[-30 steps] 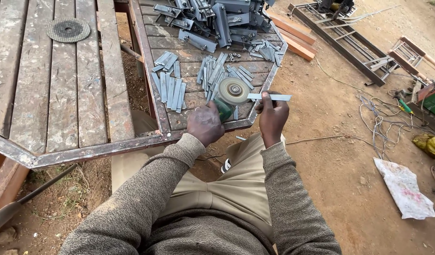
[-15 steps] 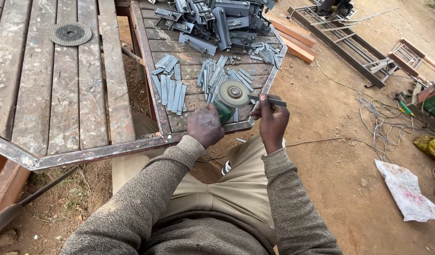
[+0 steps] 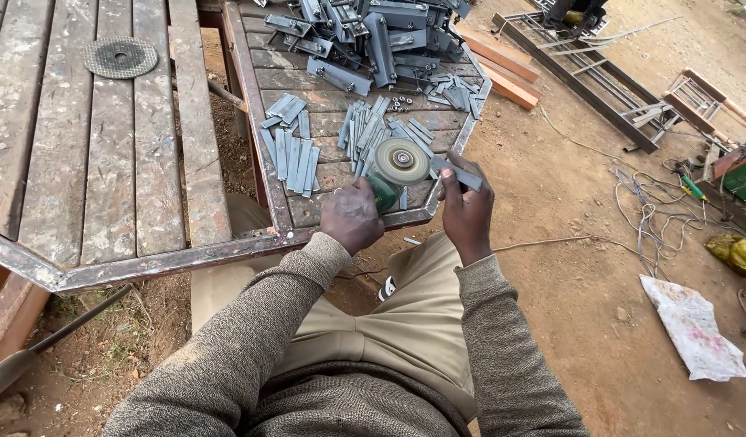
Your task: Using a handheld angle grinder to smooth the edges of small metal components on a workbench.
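Just above the centre of the frame, the green grinder (image 3: 383, 193) is clamped in the left hand (image 3: 351, 215), its round disc (image 3: 401, 161) facing up, while a flat metal strip (image 3: 456, 172) is pinched in the right hand (image 3: 467, 212), with one end held at the disc's right edge. For a clean result, the strip is best held firmly and pressed lightly, with fingers kept clear of the disc. One grinder and one held strip are seen; one spare disc (image 3: 120, 57) lies at the upper left on the wooden table (image 3: 82, 178). Two loose piles of strips (image 3: 290, 147) lie above the hands; their exact number cannot be counted.
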